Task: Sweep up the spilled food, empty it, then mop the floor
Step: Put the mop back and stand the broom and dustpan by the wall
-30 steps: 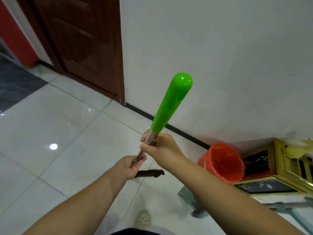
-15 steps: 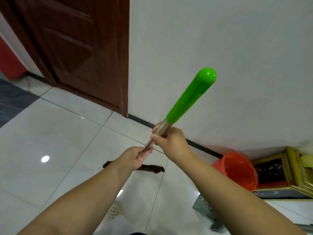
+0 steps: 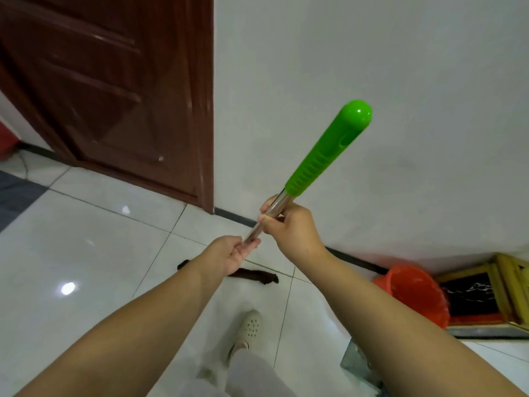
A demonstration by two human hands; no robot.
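Both hands on the mop pole [image 3: 267, 217]: the right hand [image 3: 292, 230] is wrapped around the steel shaft just under the green handle [image 3: 329, 151], and the left hand [image 3: 229, 255] pinches the shaft lower down, fingers curled. Nearer than the grip, a pale shoe [image 3: 249, 328] stands on white floor tile [image 3: 86, 253]. Just beyond the left hand the brown mop head [image 3: 252, 275] lies flat on the tile (partly hidden by that wrist). Left of the grip, open tile. Right of it, an orange bucket [image 3: 415, 296] sits by the wall's black skirting [image 3: 355, 260]. Beyond, a brown door [image 3: 114, 96].
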